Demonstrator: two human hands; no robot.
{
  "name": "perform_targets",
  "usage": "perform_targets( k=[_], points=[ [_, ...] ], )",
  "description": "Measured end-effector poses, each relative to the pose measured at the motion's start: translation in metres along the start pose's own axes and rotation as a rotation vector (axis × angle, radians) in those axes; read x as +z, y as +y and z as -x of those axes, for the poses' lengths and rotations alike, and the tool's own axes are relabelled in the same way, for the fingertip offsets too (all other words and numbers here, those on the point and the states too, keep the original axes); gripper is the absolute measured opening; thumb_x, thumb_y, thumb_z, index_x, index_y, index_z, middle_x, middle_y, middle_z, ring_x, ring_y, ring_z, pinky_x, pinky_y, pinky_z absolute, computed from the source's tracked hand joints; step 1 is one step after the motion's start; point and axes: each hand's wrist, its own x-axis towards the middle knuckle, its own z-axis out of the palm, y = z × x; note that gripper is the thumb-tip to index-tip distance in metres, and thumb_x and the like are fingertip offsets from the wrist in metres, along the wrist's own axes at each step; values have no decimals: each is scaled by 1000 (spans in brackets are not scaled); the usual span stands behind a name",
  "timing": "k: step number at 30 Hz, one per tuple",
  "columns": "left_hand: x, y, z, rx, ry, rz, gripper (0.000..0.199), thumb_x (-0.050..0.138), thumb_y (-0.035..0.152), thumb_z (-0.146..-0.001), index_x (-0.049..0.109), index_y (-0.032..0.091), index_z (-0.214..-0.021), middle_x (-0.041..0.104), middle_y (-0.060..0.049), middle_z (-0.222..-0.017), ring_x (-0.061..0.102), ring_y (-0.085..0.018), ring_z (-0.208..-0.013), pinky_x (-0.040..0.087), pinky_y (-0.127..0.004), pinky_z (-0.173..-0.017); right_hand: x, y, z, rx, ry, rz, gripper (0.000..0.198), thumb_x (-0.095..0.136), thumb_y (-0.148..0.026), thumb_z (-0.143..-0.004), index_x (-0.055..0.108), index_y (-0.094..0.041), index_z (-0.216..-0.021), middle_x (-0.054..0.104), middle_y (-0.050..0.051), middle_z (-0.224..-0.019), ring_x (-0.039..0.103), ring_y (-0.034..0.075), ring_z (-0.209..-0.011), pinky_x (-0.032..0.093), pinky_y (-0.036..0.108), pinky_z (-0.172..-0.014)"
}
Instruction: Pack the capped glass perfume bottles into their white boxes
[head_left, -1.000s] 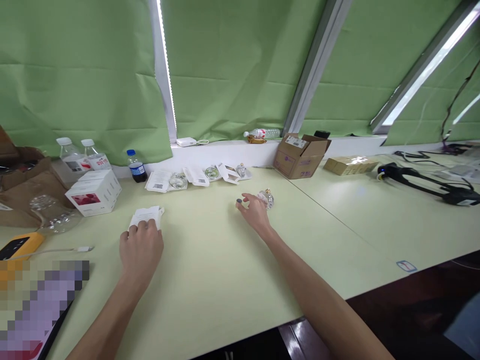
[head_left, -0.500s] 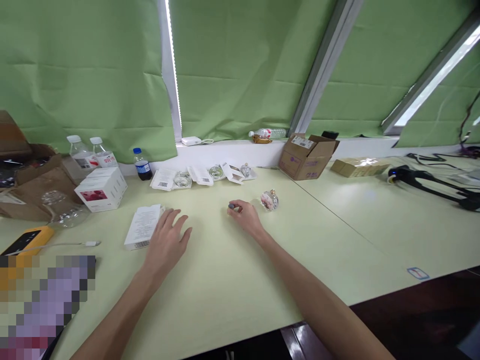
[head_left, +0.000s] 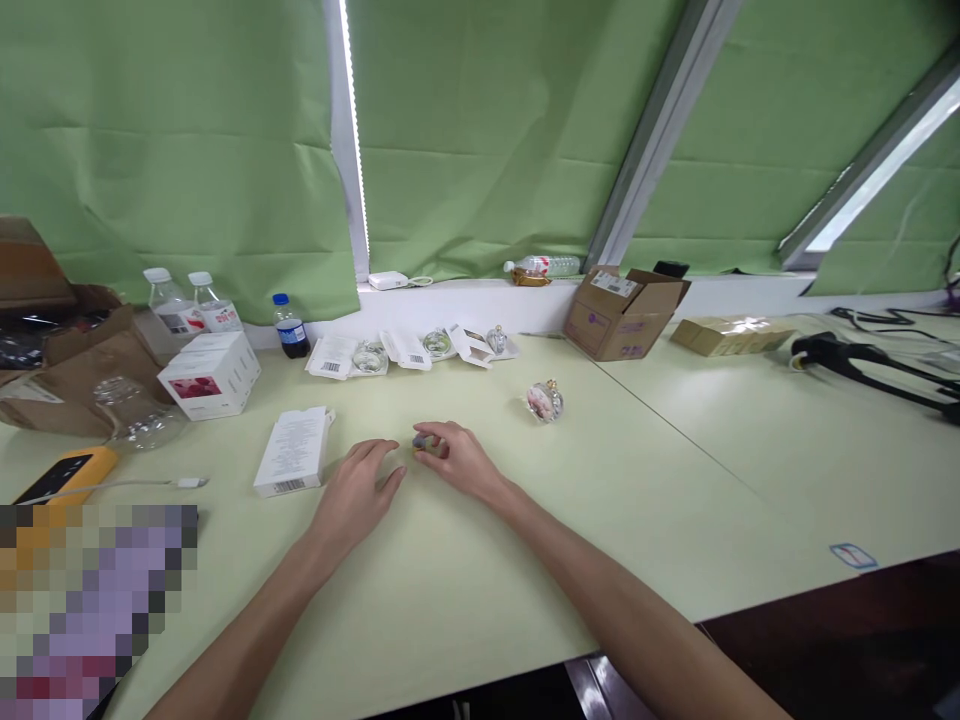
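My right hand (head_left: 459, 462) pinches a small grey-blue bottle cap (head_left: 418, 441) with a hint of gold at its lower edge. Just left of it, my left hand (head_left: 360, 492) is open and holds nothing, thumb apart from the fingers, fingertips close to the cap. Beyond my right hand lies a round, faceted clear glass perfume bottle (head_left: 544, 401), tilted, with a gold neck and a pink-white label. To the left of my left hand, a flat white printed box (head_left: 294, 450) lies on the table.
Along the back stand opened white packages with glass bottles (head_left: 370, 357), a cardboard box (head_left: 626, 315) and a blue-capped drink bottle (head_left: 291, 328). At left are white boxes (head_left: 210, 375), a clear plastic jar (head_left: 142, 420) and a yellow device (head_left: 71, 475) with a cable.
My right hand has moved left and nearer to me with the cap. My left hand has moved right, away from the white box, so both hands are now close together.
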Motion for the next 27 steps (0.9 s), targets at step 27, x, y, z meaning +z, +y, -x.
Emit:
perform_targets(
  k=[27],
  points=[
    [-6,0,2,-8,-45,-4,31,42,40,-89,61,24,-107,63,-5,-116,54,-24,-112,45,-38,-90,-132,76,10,792,434,552,39,57,-52,-73,69,-20,-92,70,10,-83,62,23,-77,33,27,-55]
  ],
)
